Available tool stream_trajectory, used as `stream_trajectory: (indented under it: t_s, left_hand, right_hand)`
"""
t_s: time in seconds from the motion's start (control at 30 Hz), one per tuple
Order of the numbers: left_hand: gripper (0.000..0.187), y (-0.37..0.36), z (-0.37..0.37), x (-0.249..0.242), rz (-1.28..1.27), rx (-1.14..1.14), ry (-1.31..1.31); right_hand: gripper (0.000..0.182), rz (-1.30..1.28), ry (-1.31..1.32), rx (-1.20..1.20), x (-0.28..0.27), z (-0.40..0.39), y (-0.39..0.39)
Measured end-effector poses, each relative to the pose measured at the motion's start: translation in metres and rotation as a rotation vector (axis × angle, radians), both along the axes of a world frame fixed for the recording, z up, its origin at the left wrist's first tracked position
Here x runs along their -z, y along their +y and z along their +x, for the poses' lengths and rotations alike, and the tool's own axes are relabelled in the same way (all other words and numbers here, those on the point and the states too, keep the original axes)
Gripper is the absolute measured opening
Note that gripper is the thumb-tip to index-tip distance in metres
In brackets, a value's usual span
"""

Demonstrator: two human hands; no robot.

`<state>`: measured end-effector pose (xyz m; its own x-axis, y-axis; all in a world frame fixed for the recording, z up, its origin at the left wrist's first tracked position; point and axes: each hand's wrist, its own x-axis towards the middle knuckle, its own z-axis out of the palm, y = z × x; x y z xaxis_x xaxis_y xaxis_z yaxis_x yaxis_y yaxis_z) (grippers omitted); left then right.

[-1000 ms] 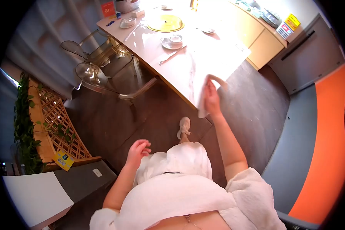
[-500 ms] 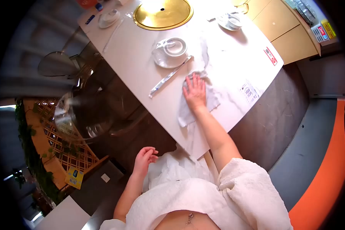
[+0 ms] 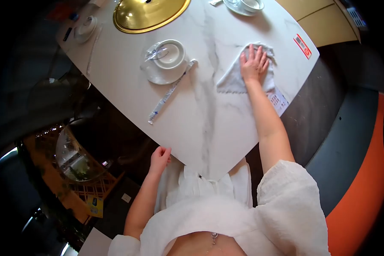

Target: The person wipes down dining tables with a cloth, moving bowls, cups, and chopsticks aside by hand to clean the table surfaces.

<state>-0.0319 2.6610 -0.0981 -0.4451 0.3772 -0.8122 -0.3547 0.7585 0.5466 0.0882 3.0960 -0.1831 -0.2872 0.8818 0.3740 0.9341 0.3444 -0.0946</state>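
My right hand (image 3: 254, 66) lies flat with its fingers spread on a pale grey cloth (image 3: 234, 79), pressing it on the white marbled table (image 3: 179, 136). The cloth partly covers a printed card (image 3: 278, 102). My left hand (image 3: 160, 158) hangs at the table's near left edge, its fingers curled together; nothing shows in them. Between the hands and farther off, a wrapped bowl (image 3: 170, 54) stands on a plate (image 3: 162, 76), with a long wrapped utensil packet (image 3: 168, 96) beside it.
A round gold plate (image 3: 151, 15) is at the table's far side. Another bowl and saucer (image 3: 242, 10) stand at the back, with wrapped tableware (image 3: 86, 29) at far left. A red-and-white sticker (image 3: 302, 46) is near the right edge. A clear chair (image 3: 79, 149) stands left.
My right hand has moved right and farther across the table with the cloth, which now overlaps the printed card. My left hand has come nearer the table edge. The view has shifted.
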Motion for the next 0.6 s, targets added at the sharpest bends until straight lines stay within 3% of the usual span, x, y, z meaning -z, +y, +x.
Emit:
stream_trajectory:
  t_s: [0.07,0.13,0.33,0.37,0.47,0.53,0.6]
  left_hand:
    - [0.021,0.001,0.001,0.015,-0.047,0.032,-0.008]
    - [0.026,-0.007,-0.002,0.034,-0.031,0.247,0.224]
    - [0.027,-0.01,-0.012,0.042,0.075,0.188,0.063]
    - [0.025,-0.01,-0.012,0.044,0.098,0.205,0.107]
    - [0.026,-0.01,-0.011,0.043,0.108,0.311,0.245]
    - [0.028,-0.007,-0.009,0.037,0.119,0.318,0.228]
    - [0.031,-0.005,-0.007,0.034,0.061,0.37,0.289]
  right_hand:
    - [0.055,-0.016,-0.038,-0.078,-0.002,0.011,-0.053]
    - [0.058,-0.054,-0.032,-0.173,-0.009,0.014,-0.123]
    - [0.058,-0.453,0.119,-0.603,-0.038,0.004,-0.344]
    - [0.058,-0.446,0.122,-0.587,-0.042,0.014,-0.365]
    - [0.057,-0.438,0.102,-0.713,-0.048,0.043,-0.393]
    - [0.055,-0.516,0.187,-0.771,-0.05,0.088,-0.379]
    - [0.053,-0.418,0.081,-0.739,-0.044,0.127,-0.354]
